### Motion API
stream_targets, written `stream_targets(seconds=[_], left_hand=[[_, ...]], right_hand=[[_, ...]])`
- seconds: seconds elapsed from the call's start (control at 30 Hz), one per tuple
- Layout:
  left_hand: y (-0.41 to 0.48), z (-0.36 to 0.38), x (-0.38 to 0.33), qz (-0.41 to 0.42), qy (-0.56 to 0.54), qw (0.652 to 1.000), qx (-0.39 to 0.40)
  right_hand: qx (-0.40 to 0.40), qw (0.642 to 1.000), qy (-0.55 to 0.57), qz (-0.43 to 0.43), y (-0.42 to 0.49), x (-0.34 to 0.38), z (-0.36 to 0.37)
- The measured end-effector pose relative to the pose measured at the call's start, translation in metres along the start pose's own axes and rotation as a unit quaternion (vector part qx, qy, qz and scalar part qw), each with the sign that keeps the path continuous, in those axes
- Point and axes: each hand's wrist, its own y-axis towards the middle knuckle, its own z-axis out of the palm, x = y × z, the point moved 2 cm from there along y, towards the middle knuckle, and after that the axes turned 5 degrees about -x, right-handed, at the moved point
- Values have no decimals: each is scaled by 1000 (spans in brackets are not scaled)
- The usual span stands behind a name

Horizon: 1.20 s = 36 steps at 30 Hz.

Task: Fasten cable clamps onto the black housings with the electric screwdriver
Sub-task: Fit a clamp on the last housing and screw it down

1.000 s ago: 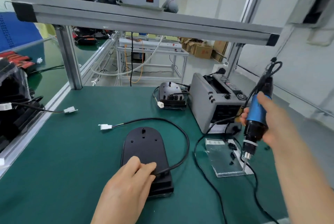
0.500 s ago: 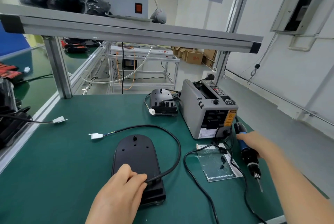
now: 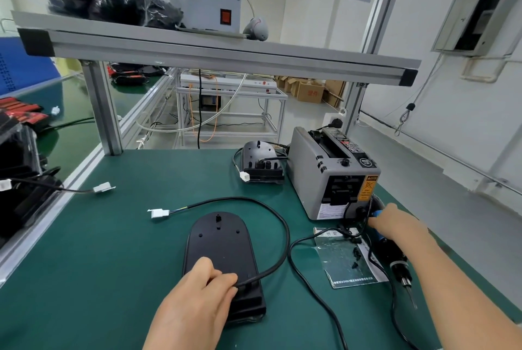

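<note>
A black oval housing [image 3: 219,239] lies flat on the green mat in front of me. Its black cable [image 3: 282,225] loops to the right and ends in a white connector [image 3: 158,212]. My left hand [image 3: 195,296] rests on the housing's near end, fingers pinched where the cable enters it. The electric screwdriver [image 3: 394,260] lies on the mat at the right, bit pointing toward me. My right hand [image 3: 398,226] covers its blue grip. A clear bag [image 3: 343,262] with small black parts lies between the housing and the screwdriver.
A second black housing [image 3: 261,161] sits at the back beside a grey tape dispenser [image 3: 319,168]. Another white connector [image 3: 103,187] trails in from black parts [image 3: 19,180] at the left. An aluminium post [image 3: 103,112] and a shelf stand behind. The screwdriver's cord runs across the mat.
My right hand has brought the screwdriver down from upright in the air until it lies on the mat at the right. My left hand has stayed on the housing.
</note>
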Motion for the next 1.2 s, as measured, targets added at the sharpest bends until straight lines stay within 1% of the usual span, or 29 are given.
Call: stream_targets(seconds=[0.13, 0.47, 0.7, 0.9, 1.03, 1.2], left_hand=[[0, 0, -2, -8, 5, 1000, 4], [-1, 0, -1, -9, -4, 1000, -6], [-3, 1, 0, -15, -6, 1000, 4], [-4, 1, 0, -22, -8, 1000, 11], [-4, 1, 1, -24, -10, 1000, 7], [-4, 2, 1, -14, -17, 1000, -10]], right_hand=[[12, 1000, -17, -21, 2, -1, 3], [-13, 998, -38, -57, -4, -11, 8], [-23, 997, -9, -70, -7, -23, 13], [-49, 996, -16, -75, -21, -31, 13], [-63, 995, 3, -77, -27, -37, 12], [-43, 997, 27, -66, -28, -39, 11]])
